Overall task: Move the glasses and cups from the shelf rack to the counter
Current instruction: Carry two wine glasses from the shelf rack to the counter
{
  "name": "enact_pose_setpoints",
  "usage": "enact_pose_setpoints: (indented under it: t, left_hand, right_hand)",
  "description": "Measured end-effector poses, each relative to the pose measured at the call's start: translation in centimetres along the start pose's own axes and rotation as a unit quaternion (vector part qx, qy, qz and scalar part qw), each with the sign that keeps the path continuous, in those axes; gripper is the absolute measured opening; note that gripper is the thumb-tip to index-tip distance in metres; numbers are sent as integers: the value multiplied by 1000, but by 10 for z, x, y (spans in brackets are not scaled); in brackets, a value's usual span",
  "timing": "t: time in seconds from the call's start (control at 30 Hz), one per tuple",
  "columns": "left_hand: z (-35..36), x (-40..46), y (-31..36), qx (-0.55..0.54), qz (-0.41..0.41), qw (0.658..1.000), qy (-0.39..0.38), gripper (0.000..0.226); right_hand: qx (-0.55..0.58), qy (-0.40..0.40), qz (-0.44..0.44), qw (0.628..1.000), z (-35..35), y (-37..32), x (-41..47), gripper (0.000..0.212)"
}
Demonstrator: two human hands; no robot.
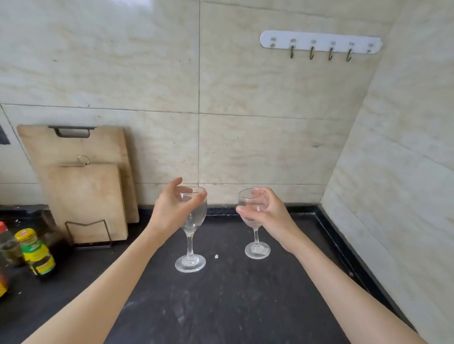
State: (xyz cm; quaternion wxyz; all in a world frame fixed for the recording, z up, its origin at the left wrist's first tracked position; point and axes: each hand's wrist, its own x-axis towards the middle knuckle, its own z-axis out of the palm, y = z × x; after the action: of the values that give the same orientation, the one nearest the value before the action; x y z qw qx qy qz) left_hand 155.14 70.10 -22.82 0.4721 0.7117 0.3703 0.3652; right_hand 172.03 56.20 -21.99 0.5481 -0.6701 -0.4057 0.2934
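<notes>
Two clear stemmed wine glasses stand upright on the black counter (227,303). My left hand (171,208) is wrapped around the bowl of the left wine glass (191,249), whose foot rests on the counter. My right hand (268,211) grips the bowl of the right wine glass (256,248), which stands a little farther back, near the wall. The shelf rack is out of view.
Two wooden cutting boards (88,191) lean against the tiled wall at the left in a wire holder. Sauce bottles (36,254) stand at the left edge. A white hook strip (320,42) hangs on the wall. The right wall closes the corner.
</notes>
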Motion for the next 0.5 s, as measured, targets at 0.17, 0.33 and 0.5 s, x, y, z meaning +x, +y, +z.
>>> enact_pose_setpoints:
  t: [0.17, 0.33, 0.5]
  left_hand:
    - [37, 53, -41, 2, -32, 999, -5, 77]
    - [68, 119, -89, 16, -63, 997, -38, 81]
    - [97, 182, -141, 33, -92, 993, -68, 86]
  right_hand:
    - [-80, 20, 11, 997, -13, 46, 57, 64]
    - [-109, 21, 69, 991, -16, 100, 124, 63]
    - [-133, -22, 117, 984, -12, 150, 200, 65]
